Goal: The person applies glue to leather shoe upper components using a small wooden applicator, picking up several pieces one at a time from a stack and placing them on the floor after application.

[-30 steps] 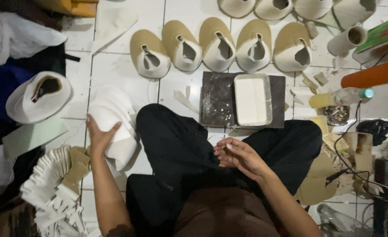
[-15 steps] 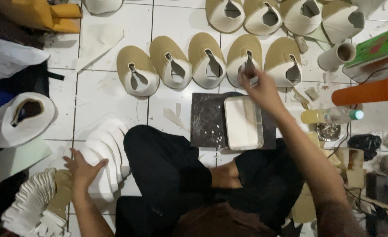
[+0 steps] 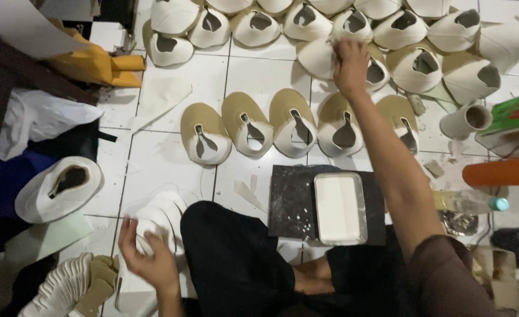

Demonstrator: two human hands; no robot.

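I sit cross-legged on a white tiled floor. My right hand (image 3: 350,63) reaches far forward and closes on a white shoe upper (image 3: 318,57) in the second row. My left hand (image 3: 147,258) rests with fingers spread on a stack of white foam pieces (image 3: 161,216) beside my left knee. A row of tan and white shoe uppers (image 3: 248,130) lies between me and the far row. In front of my legs a white rectangular tray (image 3: 340,206) sits on a dark slab (image 3: 289,199).
One white upper (image 3: 57,189) lies at the left by dark cloth. Ruffled white strips (image 3: 57,289) pile at the lower left. At the right stand a paper roll (image 3: 465,122), an orange cylinder (image 3: 500,171), a bottle (image 3: 471,203) and a green box (image 3: 515,114). Yellow cloth (image 3: 98,64) lies at the upper left.
My right hand has moved from my lap out over the tray and on to the far row of uppers. My left hand stays on the white stack. The view has tilted forward.
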